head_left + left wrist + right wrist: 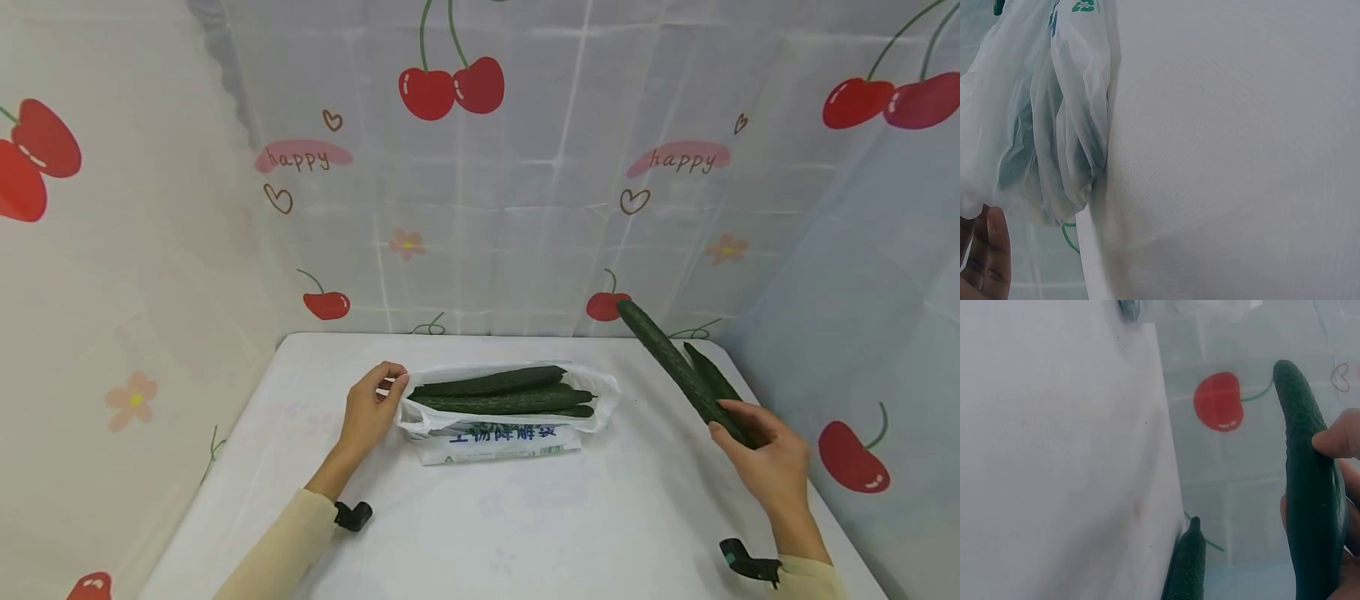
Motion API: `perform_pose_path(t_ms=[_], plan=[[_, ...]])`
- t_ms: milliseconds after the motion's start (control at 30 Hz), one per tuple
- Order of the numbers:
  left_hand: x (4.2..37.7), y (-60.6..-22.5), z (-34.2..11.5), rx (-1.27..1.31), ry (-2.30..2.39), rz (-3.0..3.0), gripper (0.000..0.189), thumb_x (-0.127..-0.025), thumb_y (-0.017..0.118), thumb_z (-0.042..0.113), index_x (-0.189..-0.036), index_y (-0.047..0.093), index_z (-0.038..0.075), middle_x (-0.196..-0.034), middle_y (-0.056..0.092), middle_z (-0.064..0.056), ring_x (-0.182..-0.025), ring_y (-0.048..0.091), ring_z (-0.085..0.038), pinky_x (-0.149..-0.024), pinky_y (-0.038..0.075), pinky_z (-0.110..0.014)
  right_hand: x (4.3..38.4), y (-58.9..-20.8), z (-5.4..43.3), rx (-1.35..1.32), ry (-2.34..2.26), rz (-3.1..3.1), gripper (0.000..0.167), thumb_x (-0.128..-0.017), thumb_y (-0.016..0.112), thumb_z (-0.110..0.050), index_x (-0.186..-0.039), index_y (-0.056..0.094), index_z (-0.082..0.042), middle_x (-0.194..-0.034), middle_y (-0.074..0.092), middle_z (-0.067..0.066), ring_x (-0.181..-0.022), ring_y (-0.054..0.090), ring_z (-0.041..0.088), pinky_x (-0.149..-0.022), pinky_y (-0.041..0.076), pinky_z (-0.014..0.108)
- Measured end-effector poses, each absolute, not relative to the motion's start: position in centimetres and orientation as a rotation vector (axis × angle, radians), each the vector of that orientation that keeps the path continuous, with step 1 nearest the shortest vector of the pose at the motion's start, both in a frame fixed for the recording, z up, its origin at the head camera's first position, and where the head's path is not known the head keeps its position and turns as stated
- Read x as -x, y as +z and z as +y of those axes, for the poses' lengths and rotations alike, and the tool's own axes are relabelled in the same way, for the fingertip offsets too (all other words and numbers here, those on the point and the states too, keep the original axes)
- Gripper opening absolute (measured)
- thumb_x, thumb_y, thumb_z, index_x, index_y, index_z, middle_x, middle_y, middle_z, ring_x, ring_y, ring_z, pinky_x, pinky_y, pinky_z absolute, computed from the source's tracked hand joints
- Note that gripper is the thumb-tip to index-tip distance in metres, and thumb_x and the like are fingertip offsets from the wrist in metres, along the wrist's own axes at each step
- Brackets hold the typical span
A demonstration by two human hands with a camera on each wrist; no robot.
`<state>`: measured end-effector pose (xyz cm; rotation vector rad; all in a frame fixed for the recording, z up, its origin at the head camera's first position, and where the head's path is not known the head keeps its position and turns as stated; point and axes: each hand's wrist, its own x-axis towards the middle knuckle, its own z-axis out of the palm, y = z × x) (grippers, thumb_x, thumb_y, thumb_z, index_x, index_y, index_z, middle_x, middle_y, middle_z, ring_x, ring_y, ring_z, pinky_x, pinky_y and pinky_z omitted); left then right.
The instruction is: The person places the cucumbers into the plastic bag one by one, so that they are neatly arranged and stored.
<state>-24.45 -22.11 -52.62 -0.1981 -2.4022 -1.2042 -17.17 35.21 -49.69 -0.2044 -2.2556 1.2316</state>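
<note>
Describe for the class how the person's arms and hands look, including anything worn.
The left sleeve and right sleeve are plain and cream-coloured. A small, bent black device sits at each wrist: the left device and right device. The left hand and right hand are bare; no gloves show.

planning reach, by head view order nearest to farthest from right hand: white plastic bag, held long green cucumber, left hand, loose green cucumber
1. Held long green cucumber: in the right hand.
2. Loose green cucumber: just beyond it.
3. White plastic bag: mid-table, leftward.
4. Left hand: at the bag's left end.
</note>
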Motion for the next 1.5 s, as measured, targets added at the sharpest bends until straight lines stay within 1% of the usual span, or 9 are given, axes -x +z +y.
perform_pose_path(t_ms=[200,300,667,900,1000,1200,1500], plan=[[24.3,-52.5,-22.1,0.192,-1.223,-2.412,0.009,-0.107,0.07,0.029,-0.11,0.074,0.023,-0.108,0.078,0.001,-0.096,0.074,-0.017,-0.076,0.056,-0.023,17.3,-49.8,34.5,0.142,1.232,-2.276,0.041,-0.084,0.088,-0.001,-0.123,0.078,-0.007,-0.1,0.068,-0.031,-0.083,0.065,-0.013,-0.073,0.051,0.003],[24.2,-52.5,-22.1,0.195,-1.225,-2.414,0.009,-0.107,0.07,0.03,-0.11,0.074,0.023,-0.108,0.078,0.001,-0.096,0.074,-0.017,-0.076,0.056,-0.023,17.3,-49.9,34.3,0.122,1.228,-2.29,0.04,-0.085,0.088,-0.001,-0.124,0.078,-0.008,-0.101,0.068,-0.032,-0.084,0.066,-0.013,-0.073,0.051,0.003],[24.4,-52.5,-22.3,0.204,-1.194,-2.417,0.009,-0.107,0.069,0.028,-0.111,0.074,0.022,-0.108,0.078,0.0,-0.095,0.074,-0.018,-0.075,0.056,-0.022,18.1,-49.1,33.3,-0.078,1.253,-2.308,0.043,-0.086,0.087,0.002,-0.126,0.076,-0.006,-0.109,0.071,-0.023,-0.088,0.067,-0.008,-0.075,0.054,0.006],[24.4,-52.4,-22.2,0.202,-1.191,-2.419,0.009,-0.107,0.069,0.028,-0.111,0.074,0.022,-0.108,0.078,0.001,-0.095,0.073,-0.016,-0.075,0.056,-0.021,18.4,-49.0,32.4,-0.146,1.248,-2.342,0.044,-0.085,0.087,0.003,-0.127,0.076,-0.007,-0.113,0.069,-0.028,-0.093,0.066,-0.009,-0.076,0.054,0.006],[24.4,-52.4,-22.2,0.204,-1.186,-2.418,0.008,-0.107,0.069,0.028,-0.111,0.074,0.022,-0.107,0.078,0.001,-0.095,0.073,-0.016,-0.075,0.056,-0.021,18.4,-49.0,31.9,-0.18,1.23,-2.36,0.044,-0.085,0.087,0.002,-0.126,0.076,-0.008,-0.115,0.068,-0.027,-0.096,0.065,-0.009,-0.078,0.053,0.005],[24.5,-52.5,-22.2,0.202,-1.203,-2.411,0.008,-0.107,0.07,0.028,-0.11,0.074,0.022,-0.108,0.078,0.001,-0.096,0.074,-0.017,-0.075,0.056,-0.022,18.6,-48.7,31.0,-0.253,1.197,-2.386,0.044,-0.085,0.088,0.002,-0.125,0.077,-0.011,-0.115,0.071,-0.018,-0.096,0.065,-0.008,-0.08,0.053,0.005],[24.5,-52.5,-22.2,0.202,-1.207,-2.408,0.009,-0.107,0.069,0.029,-0.11,0.074,0.022,-0.108,0.078,0.001,-0.095,0.074,-0.017,-0.075,0.056,-0.022,18.8,-48.2,29.5,-0.393,1.25,-2.39,0.043,-0.083,0.088,0.004,-0.121,0.078,-0.013,-0.11,0.077,0.001,-0.088,0.069,-0.002,-0.075,0.056,0.011]])
